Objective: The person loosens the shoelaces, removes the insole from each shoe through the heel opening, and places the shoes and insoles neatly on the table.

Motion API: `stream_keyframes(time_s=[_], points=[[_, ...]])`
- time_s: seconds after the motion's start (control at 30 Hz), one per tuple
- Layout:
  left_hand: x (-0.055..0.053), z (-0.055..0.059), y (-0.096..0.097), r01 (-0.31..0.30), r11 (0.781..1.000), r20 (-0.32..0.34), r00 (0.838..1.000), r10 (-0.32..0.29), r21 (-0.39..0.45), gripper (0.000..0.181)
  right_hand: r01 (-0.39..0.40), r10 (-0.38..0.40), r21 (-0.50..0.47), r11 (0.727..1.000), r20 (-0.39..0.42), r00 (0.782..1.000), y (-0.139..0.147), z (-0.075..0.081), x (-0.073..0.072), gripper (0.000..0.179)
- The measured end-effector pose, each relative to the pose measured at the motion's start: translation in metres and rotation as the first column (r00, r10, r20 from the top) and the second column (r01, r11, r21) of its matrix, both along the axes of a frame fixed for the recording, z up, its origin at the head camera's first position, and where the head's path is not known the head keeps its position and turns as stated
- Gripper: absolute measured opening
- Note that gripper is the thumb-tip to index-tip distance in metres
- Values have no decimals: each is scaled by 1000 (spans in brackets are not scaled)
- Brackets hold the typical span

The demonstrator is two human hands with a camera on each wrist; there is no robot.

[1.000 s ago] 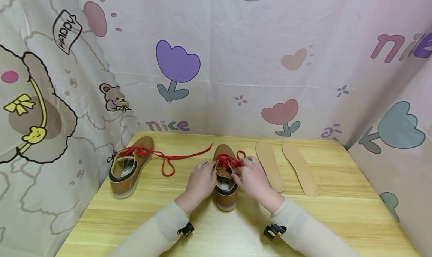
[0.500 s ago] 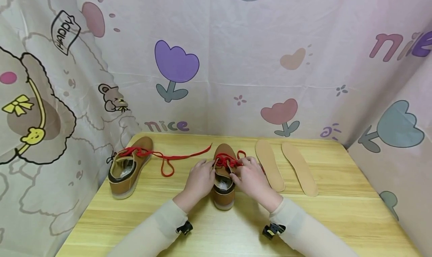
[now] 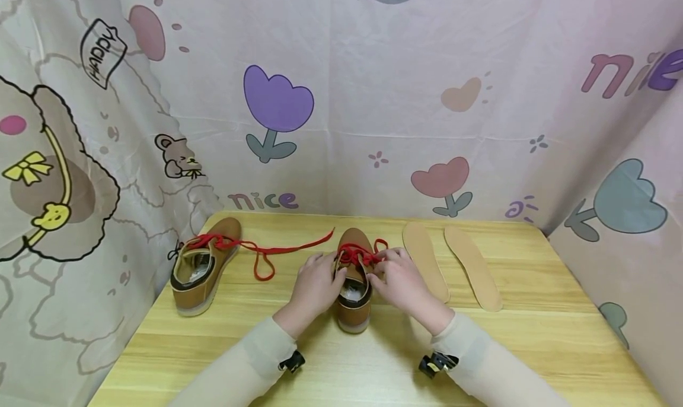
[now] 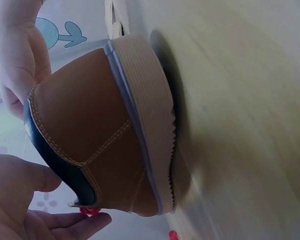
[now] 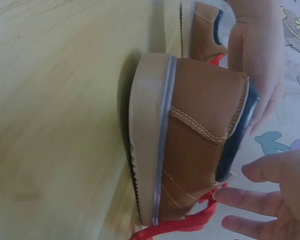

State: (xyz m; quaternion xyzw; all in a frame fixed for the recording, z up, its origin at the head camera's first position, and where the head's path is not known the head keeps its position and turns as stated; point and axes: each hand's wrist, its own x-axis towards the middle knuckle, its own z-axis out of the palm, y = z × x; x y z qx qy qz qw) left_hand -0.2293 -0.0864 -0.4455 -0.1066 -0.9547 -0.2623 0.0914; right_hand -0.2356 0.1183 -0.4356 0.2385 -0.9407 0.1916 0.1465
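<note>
A brown leather shoe [image 3: 354, 315] with red laces [image 3: 356, 254] stands on the table, toe pointing away. Both hands flank its opening. The left hand [image 3: 317, 283] is at the left side; its thumb [image 4: 47, 179] lies near the dark collar and its fingers [image 4: 85, 225] extend by the laces, spread apart from the thumb. On the other side, the right hand [image 3: 400, 282] has its thumb [image 5: 260, 169] apart from the collar, while a fingertip touches the red lace. Something whitish and clear shows inside the shoe.
A matching brown shoe [image 3: 194, 300] stands at the left, its long red lace [image 3: 288, 248] trailing toward the middle. Two tan insoles, a nearer one [image 3: 427, 264] and a farther one [image 3: 474, 269], lie to the right. A printed curtain [image 3: 347, 98] hangs behind the table [image 3: 544, 347].
The right hand's thumb and fingers have loosened from the shoe's edge and shifted slightly right. The left thumb has moved slightly over the opening. The shoe stays in place.
</note>
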Motion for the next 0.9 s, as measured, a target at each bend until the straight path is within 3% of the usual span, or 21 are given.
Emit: stream_keyframes(time_s=[0.17, 0.47, 0.9], points=[[-1, 4, 3, -15, 1000, -11, 1000, 15, 5, 55, -7, 7, -35, 999, 11, 1000, 3, 7, 2, 17], [-2, 5, 13, 14, 1000, -61, 998, -14, 2, 57, 28, -27, -43, 999, 32, 999, 18, 10, 7, 14], [1, 9, 36, 12, 998, 26, 1000, -10, -65, 67, 43, -40, -39, 998, 56, 998, 43, 25, 22, 10]])
